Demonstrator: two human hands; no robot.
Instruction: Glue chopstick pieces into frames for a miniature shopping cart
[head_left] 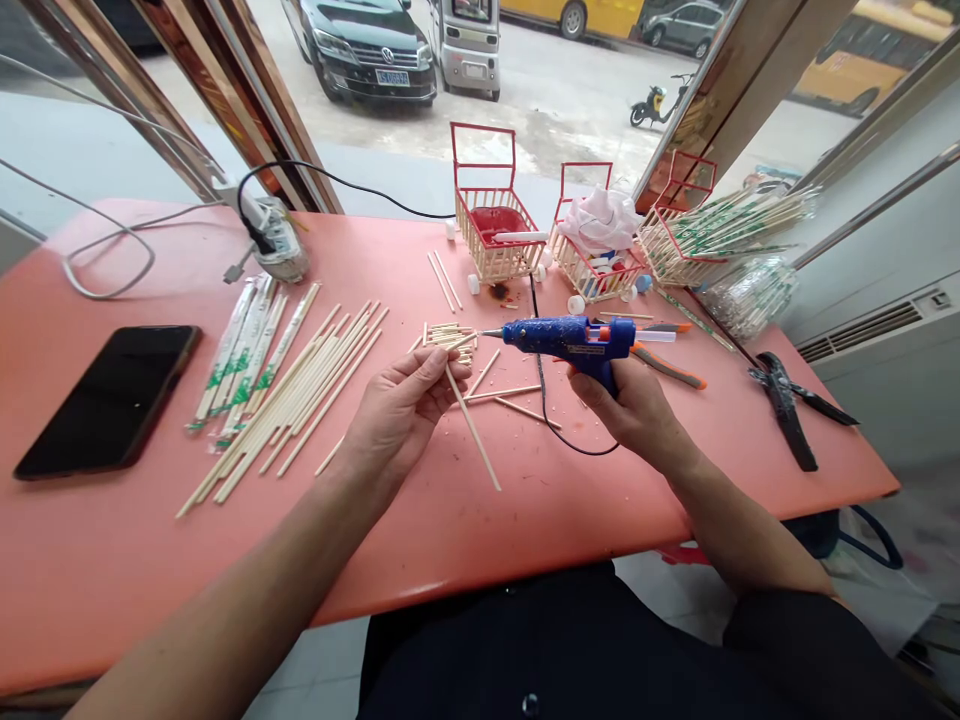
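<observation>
Surface of smooth, salmon-pink finish (pixel 150 560) spans the view, wide and flat. On its left part lies a loose fan of long pale bamboo chopsticks (pixel 315 385), some bare and round, some in thin paper sleeves printed green. Further left rests a flat black glossy phone (pixel 109 398), screen dark. At the far edge stands a small cart built of pale stick lattice with a red wire frame (pixel 499 235). A blue plastic hot-glue gun (pixel 562 338), pistol-shaped with a slim metal nozzle pointing left, is held level above the middle of the surface, its black cord trailing below. A thin pale wooden stick (pixel 472 425), straight and square-cut, slants down and towards the viewer from the left hand. The left hand (pixel 401 400) is turned palm-up, forearm low over the surface, fingers pinching the stick's upper end just beside the nozzle tip. The right hand (pixel 626 400) comes up from below, fingers wrapped closed around the gun's grip.
</observation>
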